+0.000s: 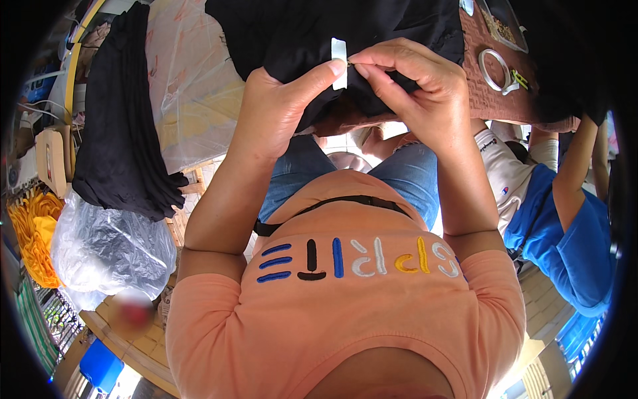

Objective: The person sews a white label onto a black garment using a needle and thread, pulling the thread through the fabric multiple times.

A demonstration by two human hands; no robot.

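Note:
Black cloth (279,33) is spread over the near edge of the table, and both my hands work at it. A short white strip (339,48) lies upright on the cloth. My left hand (269,106) is closed on the strip and the cloth, the thumb pressing the strip's lower half while the other fingers are hidden beneath. Just right of the strip, my right hand (428,83) pinches thumb and forefinger together. A tiny golden speck shows at those fingertips, too small to name.
A brown table cover (488,100) holds a white ring-shaped roll (484,66), a small yellow-green tool (520,80) and a clear container (500,30) of small pieces. Black cloth (119,120) hangs at left, above a clear plastic bag (109,243). A person in blue (565,226) sits at right.

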